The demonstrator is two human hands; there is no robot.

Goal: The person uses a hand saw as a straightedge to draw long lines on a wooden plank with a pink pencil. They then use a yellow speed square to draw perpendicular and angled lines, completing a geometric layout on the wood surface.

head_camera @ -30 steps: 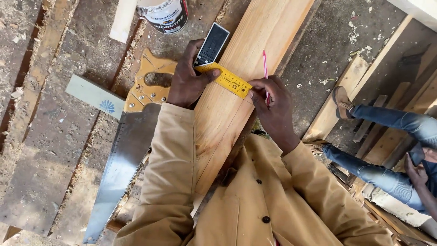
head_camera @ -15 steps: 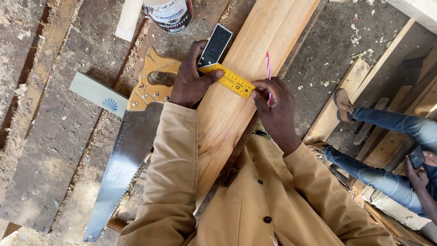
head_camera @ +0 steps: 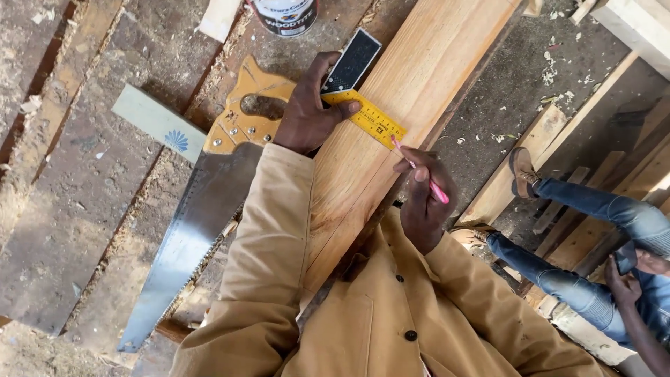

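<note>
My left hand (head_camera: 308, 115) presses a try square onto a long pale wooden plank (head_camera: 412, 77); its black stock (head_camera: 352, 59) lies against the plank's left edge and its yellow blade (head_camera: 373, 120) runs across the wood. My right hand (head_camera: 423, 199) grips a pink pencil (head_camera: 422, 173), tilted, with its tip at the end of the yellow blade near the plank's right edge. Both arms wear tan jacket sleeves.
A handsaw (head_camera: 202, 209) with a yellow wooden handle lies left of the plank on the dusty workbench (head_camera: 84, 195). A tin can (head_camera: 286, 14) stands at the top. Another person in jeans (head_camera: 593, 230) sits at the right among timber pieces.
The pencil has tipped from upright to slanted, and my right hand has dropped back along the plank. The left hand keeps the square in place; the view has shifted slightly.
</note>
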